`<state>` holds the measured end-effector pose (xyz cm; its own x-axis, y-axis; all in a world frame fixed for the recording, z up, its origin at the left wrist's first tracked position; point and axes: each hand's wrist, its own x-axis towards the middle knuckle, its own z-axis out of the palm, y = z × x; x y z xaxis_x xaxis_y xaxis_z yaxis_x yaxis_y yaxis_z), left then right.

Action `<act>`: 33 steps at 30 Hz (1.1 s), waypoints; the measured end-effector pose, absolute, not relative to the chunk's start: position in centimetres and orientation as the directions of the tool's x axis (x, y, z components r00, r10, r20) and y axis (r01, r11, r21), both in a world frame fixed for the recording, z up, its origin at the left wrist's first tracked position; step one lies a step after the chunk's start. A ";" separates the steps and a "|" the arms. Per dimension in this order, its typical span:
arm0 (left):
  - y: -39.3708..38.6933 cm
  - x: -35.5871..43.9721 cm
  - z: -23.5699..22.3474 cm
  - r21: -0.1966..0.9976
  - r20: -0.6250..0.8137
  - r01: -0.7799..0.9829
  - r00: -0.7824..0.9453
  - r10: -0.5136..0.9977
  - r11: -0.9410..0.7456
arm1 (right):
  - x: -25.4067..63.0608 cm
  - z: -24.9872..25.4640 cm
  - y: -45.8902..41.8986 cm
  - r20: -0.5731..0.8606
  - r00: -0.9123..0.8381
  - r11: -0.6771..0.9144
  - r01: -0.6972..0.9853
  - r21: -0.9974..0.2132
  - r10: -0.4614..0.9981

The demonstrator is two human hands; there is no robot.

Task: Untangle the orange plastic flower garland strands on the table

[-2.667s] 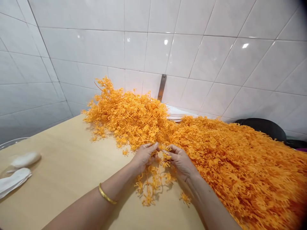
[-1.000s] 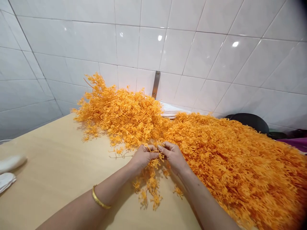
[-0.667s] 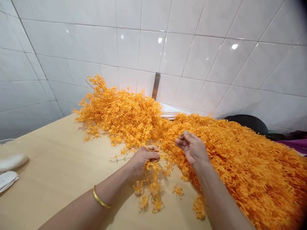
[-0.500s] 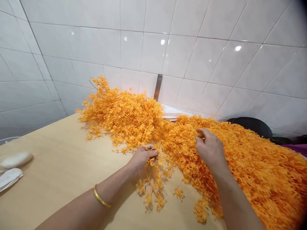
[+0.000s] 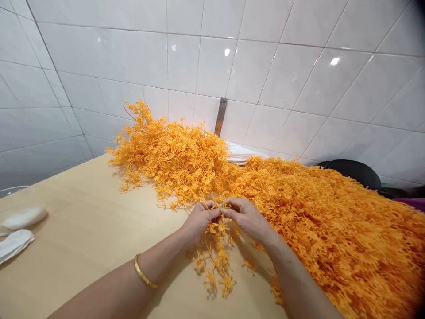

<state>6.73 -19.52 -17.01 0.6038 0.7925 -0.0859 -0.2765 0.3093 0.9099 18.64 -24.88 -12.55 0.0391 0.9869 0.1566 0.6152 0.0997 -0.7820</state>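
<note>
My left hand (image 5: 201, 220) is closed, thumb against fingers, on an orange plastic flower sprig (image 5: 219, 259) whose star-shaped florets hang below it over the table. My right hand (image 5: 247, 217) is closed in a pinch, its fingertips meeting those of my left hand at the sprig's upper end. Orange plastic shows between the right fingers, mostly hidden by them. Just behind both hands lies a tangled heap of leggy orange sprigs (image 5: 179, 155). To the right spreads a large pile of loose orange florets (image 5: 332, 221).
The pale wooden table (image 5: 99, 230) meets a white tiled wall (image 5: 133, 57). White cloth-like items (image 5: 16, 243) lie at the left edge. Fixed to the wall is a metal bracket (image 5: 221, 117), with white material (image 5: 244, 153) beneath. A black rounded object (image 5: 355, 173) stands behind the pile.
My right hand has come left from over the floret pile to meet my left hand at the sprig. The left hand keeps its hold and has barely moved.
</note>
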 end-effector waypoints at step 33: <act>-17.3 5.9 -17.2 0.555 -0.214 -0.250 0.879 0.427 0.793 | 22.9 -8.5 -27.0 0.545 0.422 -0.195 0.884 -0.425 0.725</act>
<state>5.85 -17.30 -17.18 0.8787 0.4266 -0.2143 -0.2497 0.7933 0.5553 22.94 -27.00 -8.45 0.4219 0.7245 0.5450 0.8839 -0.1949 -0.4250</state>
